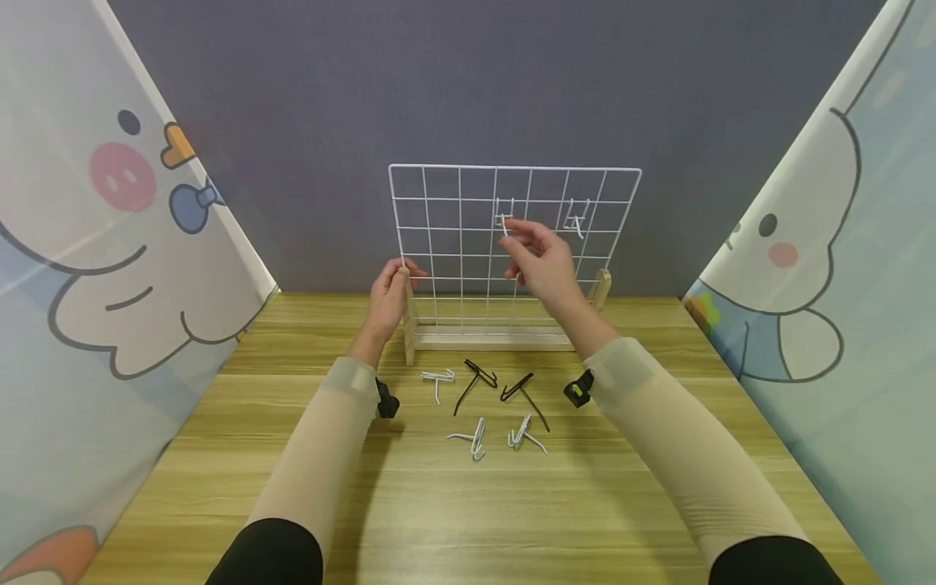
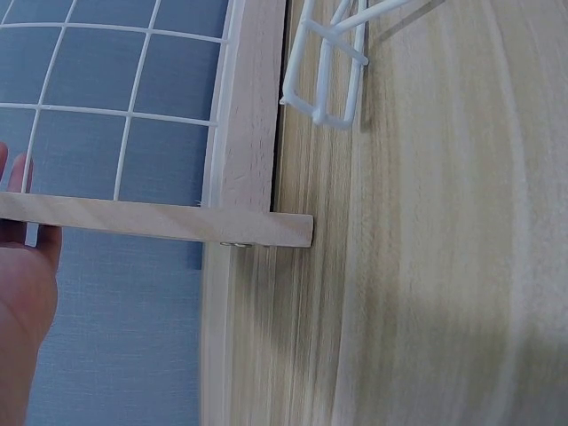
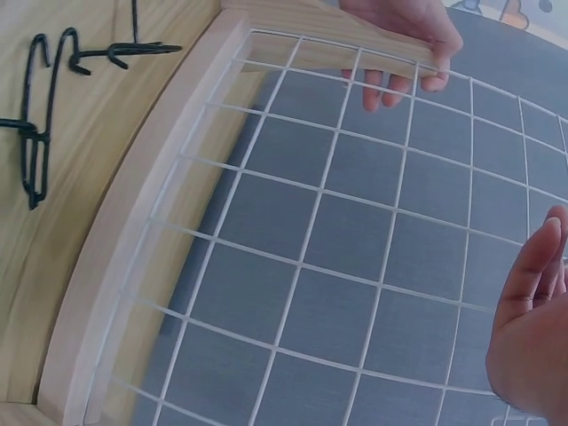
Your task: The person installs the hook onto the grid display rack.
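A white wire grid (image 1: pixel 461 166) stands upright in a wooden stand (image 1: pixel 490 342). My left hand (image 1: pixel 387 301) grips the top of the stand's left post (image 1: pixel 409 321), its fingers behind the wires. In the left wrist view the thumb side of this hand (image 2: pixel 25 288) lies along the post. Up at the grid's middle, my right hand (image 1: pixel 547 264) pinches the prong of a white hook (image 1: pixel 504 210) that hangs on the wires. The right wrist view has this hand (image 3: pixel 532 333) at the edge, the hook hidden. Another white hook (image 1: pixel 575 223) hangs farther right.
In front of the stand, a white hook (image 1: pixel 438 377) and two black hooks (image 1: pixel 477 375) (image 1: pixel 517 387) lie on the wooden table (image 1: pixel 446 520). Two more white hooks (image 1: pixel 478 439) (image 1: pixel 521 432) lie nearer. A grey panel (image 1: pixel 512 81) rises behind, with printed panels at both sides.
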Demonstrator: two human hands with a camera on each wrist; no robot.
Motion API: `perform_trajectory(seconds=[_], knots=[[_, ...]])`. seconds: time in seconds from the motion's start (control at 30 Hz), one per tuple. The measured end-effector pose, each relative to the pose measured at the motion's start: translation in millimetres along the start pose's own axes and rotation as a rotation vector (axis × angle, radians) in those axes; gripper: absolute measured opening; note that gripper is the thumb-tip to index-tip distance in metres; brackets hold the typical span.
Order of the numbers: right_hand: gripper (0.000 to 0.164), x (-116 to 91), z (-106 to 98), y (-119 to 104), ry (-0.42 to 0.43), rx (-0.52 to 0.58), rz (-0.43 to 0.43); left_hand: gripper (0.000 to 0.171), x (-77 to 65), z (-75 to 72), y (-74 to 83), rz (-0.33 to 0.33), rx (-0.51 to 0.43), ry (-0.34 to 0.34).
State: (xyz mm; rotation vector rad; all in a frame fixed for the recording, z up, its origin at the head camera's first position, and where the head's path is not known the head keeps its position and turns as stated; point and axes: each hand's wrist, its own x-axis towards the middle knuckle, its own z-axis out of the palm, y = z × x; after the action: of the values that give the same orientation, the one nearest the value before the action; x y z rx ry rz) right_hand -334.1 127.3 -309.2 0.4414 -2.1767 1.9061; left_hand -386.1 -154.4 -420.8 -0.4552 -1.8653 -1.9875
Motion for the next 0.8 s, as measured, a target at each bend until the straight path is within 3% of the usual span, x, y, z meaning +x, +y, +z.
perform_trajectory(seconds=[0.33, 0.67, 0.8], knots=[[0.042, -23.6, -14.4, 13.2, -0.052, -0.044, 0.021, 0.028, -0.8, 0.9, 1.3, -0.007, 0.006, -0.003], [0.034, -66.0, -38.0, 54.5, -0.174, -0.132, 0.134, 0.028, -0.3, -0.3, -0.4, -0.012, 0.02, -0.015], [0.033, -79.6, -51.2, 75.4, -0.273, -0.206, 0.191, 0.028, 0.0, -0.1, 0.3, -0.005, 0.012, -0.009]])
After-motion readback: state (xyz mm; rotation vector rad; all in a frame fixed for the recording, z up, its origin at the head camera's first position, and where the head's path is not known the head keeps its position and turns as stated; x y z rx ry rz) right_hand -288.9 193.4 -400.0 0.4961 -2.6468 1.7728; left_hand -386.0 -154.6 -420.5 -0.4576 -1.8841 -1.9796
